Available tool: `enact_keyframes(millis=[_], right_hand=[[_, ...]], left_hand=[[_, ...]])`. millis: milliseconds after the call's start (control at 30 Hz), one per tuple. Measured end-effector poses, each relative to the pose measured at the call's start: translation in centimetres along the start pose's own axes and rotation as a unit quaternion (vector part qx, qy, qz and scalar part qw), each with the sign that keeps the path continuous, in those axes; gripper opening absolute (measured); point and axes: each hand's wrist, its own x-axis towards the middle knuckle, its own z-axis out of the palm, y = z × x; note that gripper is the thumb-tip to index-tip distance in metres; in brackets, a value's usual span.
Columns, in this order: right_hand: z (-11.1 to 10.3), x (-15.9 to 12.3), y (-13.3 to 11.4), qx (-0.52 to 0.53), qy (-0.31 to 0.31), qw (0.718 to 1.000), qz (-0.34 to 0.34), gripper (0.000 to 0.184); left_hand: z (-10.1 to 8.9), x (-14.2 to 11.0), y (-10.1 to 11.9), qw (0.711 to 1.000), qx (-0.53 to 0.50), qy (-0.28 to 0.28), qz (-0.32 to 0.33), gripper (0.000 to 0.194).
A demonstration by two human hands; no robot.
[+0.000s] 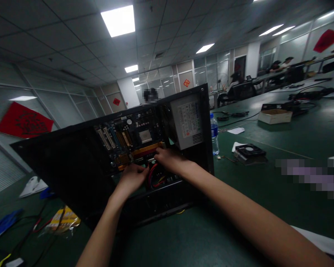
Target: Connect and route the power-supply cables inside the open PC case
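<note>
A black computer case stands open on the table before me, its inside facing me. Within it are the motherboard, with orange and red memory slots along its lower edge, and a silver power supply at the upper right. My left hand reaches in below the board, thumb and fingers pinched together. Just under the memory slots is my right hand, its fingers curled and closed. What either hand grips is too small and dark to make out. Red and black cables hang between and below the hands.
Right of the case stand a water bottle, a black cooling fan and a small open box. At left lie a yellow packet, a blue glove-like item and loose cables. Other people sit farther back.
</note>
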Motion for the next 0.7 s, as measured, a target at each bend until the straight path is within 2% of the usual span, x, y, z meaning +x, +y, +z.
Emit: enact_keyframes(millis=[367, 533, 700], right_hand=[[0.08, -0.08, 0.09, 0.012, -0.002, 1.000, -0.003, 0.031], [-0.23, -0.16, 0.01, 0.017, -0.012, 1.000, 0.007, 0.030], [-0.04, -0.13, 0.06, 0.011, -0.007, 1.000, 0.001, 0.031]], left_hand=[[-0.10, -0.13, 0.40, 1.000, -0.004, 0.002, -0.018, 0.048], [-0.27, -0.05, 0.41, 0.999, 0.028, 0.015, -0.005, 0.051], [-0.17, -0.11, 0.39, 1.000, 0.016, 0.014, -0.006, 0.049]])
